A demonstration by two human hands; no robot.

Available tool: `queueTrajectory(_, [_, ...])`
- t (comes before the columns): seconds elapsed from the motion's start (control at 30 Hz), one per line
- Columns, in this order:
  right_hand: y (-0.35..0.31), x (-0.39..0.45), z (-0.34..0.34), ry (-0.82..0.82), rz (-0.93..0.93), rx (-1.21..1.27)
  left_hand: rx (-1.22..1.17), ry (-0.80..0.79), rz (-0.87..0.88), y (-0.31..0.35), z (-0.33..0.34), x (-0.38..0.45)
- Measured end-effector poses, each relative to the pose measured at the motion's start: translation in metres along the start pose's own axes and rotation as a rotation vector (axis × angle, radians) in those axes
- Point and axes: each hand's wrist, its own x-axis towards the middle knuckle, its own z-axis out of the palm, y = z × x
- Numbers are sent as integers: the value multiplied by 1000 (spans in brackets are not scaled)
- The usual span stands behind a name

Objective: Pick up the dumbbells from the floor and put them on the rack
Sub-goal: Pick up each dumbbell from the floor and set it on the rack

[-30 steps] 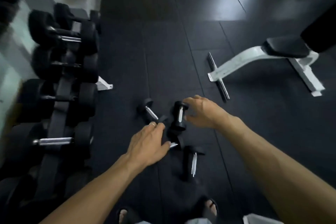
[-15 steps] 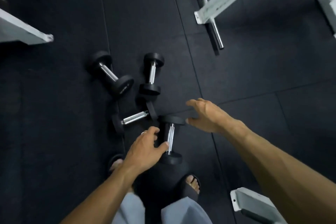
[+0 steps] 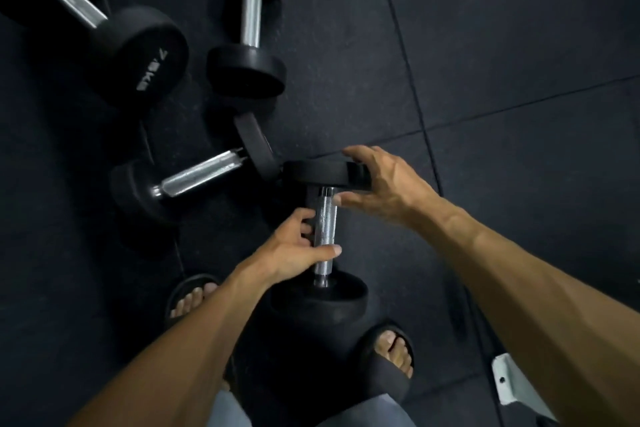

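1. Surface: a dark rubber tiled floor (image 3: pixel 485 45) with visible seams. Four dumbbells lie on it in a loose cluster. A white frame corner (image 3: pixel 512 381) shows at lower right. The rack is not in view.

2. Target: the nearest dumbbell (image 3: pixel 325 229) lies between the person's sandalled feet and the cluster, its chrome handle pointing away from the person. Its far head touches, or nearly touches, the head of the angled dumbbell (image 3: pixel 197 173) to the left. The upright-lying dumbbell (image 3: pixel 251 14) and the larger marked dumbbell (image 3: pixel 104 24) lie farther out.

3. Left hand (image 3: pixel 294 246): fingers and thumb curl round the chrome handle of the nearest dumbbell. The wrap looks partial, not yet a full fist.

4. Right hand (image 3: pixel 377 180): fingers spread over the far head of the same dumbbell, thumb extended toward the handle. It rests on or steadies the head; a closed grasp is not evident.

5. Step in hand, as judged: securing the nearest dumbbell for lifting.

6. Recommended procedure:
   - Close the left hand fully at mid-handle so that the load balances.
   - Use the right hand to keep the far head from rolling into the adjacent dumbbell.
   - Lift straight up, clear of the toes.

7. Risk: a loose grip may let the near head drop on the feet.
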Motion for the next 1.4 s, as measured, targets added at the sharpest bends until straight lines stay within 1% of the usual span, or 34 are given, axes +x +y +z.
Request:
queueTrajectory(0.1, [9,12,12,39,-41,19,-94,-12,45,-7,12,19])
queueTrajectory(0.23, [16,20,19,107,-98,22,-201,-36,23,-22,20,33])
queueTrajectory(0.4, [18,21,16,145,-148,32,-294,11,40,-23,25,32])
queueTrajectory(0.53, [17,20,14,127,-148,56,-316,65,17,-21,33,28])
queueTrajectory(0.67, [15,2,8,103,-167,92,-322,101,-3,-19,38,9])
queueTrajectory(0.83, [-8,-41,-22,69,-209,146,-284,140,-7,2,34,-50])
queueTrajectory(0.97, [-49,-80,-61,43,-259,184,-285,174,13,31,21,-117])
queueTrajectory(1.07, [-95,-109,-99,33,-315,186,-285,225,52,61,3,-177])
queueTrajectory(1.23, [-200,-162,-171,53,-476,162,-301,319,140,113,-49,-289])
queueTrajectory(1.4, [-325,-219,-244,92,-609,96,-334,399,251,162,-116,-407])
